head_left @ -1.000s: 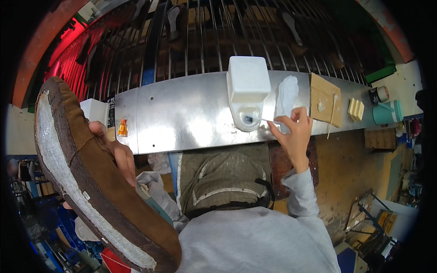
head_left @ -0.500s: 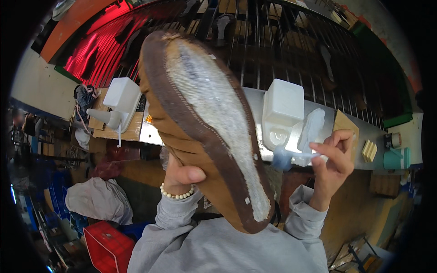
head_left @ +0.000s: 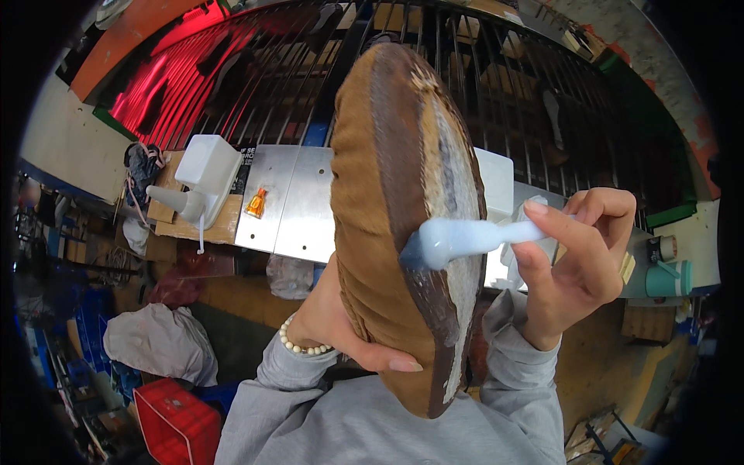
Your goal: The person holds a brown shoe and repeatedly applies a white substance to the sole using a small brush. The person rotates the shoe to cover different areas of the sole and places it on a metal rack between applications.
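Observation:
A brown shoe upper [head_left: 360,186] stands tilted on its side in front of me, its dark brown underside border and pale, rough middle facing right. My left hand [head_left: 341,325] grips it from the left and below, thumb on the brown side. In my right hand [head_left: 581,260] is a brush [head_left: 473,239] with a pale, glue-coated handle, pinched between thumb and fingers. Its dark bristle tip rests against the dark border around the shoe's middle. Partly behind the shoe, to the right, stands a white plastic glue container [head_left: 496,182].
Another white container [head_left: 208,161] with a nozzle stands on cardboard at the left. An orange bottle-shaped item [head_left: 256,203] lies on the metal plate [head_left: 291,213]. Beyond runs a roller conveyor [head_left: 302,101] carrying shoe parts, red-lit at left. A teal mug [head_left: 668,277] is at right, a red crate [head_left: 177,422] lower left.
The shoe has moved right and turned, so its underside now faces right. My right hand has brought the brush left from beside the glue container onto the shoe's border.

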`<state>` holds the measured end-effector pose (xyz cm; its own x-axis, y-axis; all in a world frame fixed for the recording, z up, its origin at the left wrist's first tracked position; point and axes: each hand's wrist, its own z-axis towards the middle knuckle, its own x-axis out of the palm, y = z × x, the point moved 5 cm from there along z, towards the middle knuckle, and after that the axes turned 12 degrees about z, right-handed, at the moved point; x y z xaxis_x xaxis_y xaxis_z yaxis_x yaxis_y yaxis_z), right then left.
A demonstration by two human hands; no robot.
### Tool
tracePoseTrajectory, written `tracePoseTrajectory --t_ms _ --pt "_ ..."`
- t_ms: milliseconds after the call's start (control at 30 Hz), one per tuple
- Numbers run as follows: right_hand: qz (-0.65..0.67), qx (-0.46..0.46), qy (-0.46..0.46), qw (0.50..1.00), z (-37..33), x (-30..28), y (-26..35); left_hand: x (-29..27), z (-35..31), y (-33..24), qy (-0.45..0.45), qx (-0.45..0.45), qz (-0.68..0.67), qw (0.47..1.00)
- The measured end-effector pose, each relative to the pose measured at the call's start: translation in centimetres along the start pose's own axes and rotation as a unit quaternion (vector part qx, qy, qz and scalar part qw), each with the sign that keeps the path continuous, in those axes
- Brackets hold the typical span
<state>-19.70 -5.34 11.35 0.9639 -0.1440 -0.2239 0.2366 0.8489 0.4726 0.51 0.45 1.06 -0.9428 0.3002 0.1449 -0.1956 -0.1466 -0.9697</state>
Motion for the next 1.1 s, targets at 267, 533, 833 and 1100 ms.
tracePoseTrajectory --t_ms 267,533,833,1100 --pt "-0.042 -0.002 -0.001 0.999 1.2 -0.9 0.2 1.1 0.7 -0.6 0.007 -0.01 0.033 0.999" --pt "-0.052 0.013 -0.038 0.998 2.3 -1.7 0.2 1.2 1.4 -2.2 0.101 0.079 0.143 0.981" --pt "0.044 0.03 -0.026 0.998 2.1 -2.5 -1.6 1.3 1.2 -2.4 0.07 0.134 0.205 0.967" --pt "0.115 -0.033 0.048 0.992 1.5 -2.4 -2.1 1.4 0.3 -2.6 0.103 0.102 0.108 0.983"
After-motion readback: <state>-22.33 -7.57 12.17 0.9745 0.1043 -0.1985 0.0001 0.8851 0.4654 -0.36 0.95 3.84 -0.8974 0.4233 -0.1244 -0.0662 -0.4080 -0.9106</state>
